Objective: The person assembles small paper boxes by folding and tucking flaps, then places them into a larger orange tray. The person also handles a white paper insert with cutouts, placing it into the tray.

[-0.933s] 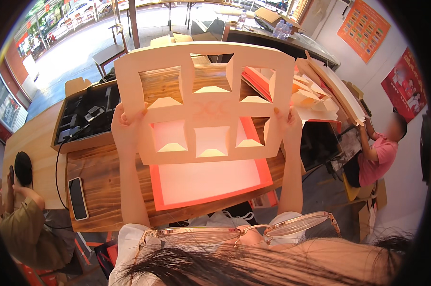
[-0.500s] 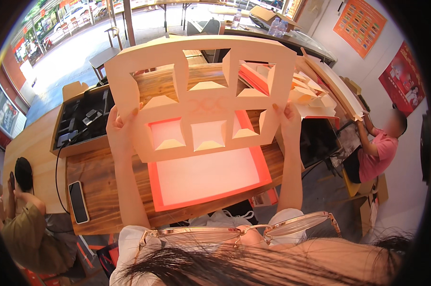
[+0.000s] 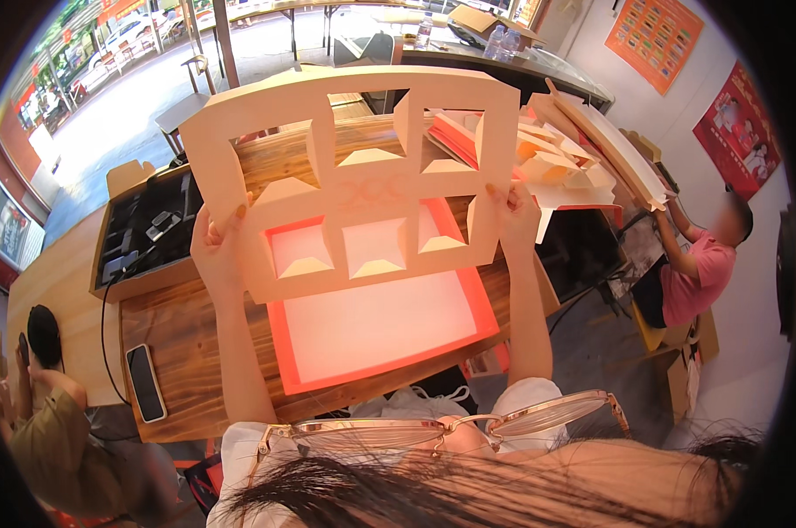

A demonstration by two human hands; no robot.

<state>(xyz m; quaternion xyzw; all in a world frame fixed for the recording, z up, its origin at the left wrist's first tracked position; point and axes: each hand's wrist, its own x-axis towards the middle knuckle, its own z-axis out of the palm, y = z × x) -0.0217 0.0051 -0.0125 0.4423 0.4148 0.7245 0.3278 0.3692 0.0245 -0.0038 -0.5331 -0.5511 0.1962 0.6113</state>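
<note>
Between my hands, upright above the table, is a cream cardboard box insert. It has two rows of square openings with folded flaps, and a faint red print in the middle. My left hand pinches its left edge with the thumb on the near face. At the right edge my right hand grips it in the same way; both sets of fingers are partly hidden behind the card. Below and behind the insert, a shallow red box with a pale inside lies on the wooden table, its far part seen through the lower openings.
A phone lies at the table's left, beside a carton of black foam and devices with a cable. Folded cream card pieces are heaped at the right. One person sits at the right, another at the lower left.
The insert and both my hands have shifted slightly left, and the insert looks a little narrower, as if squeezed or turned. My grip stays the same. The red box remains on the table.
</note>
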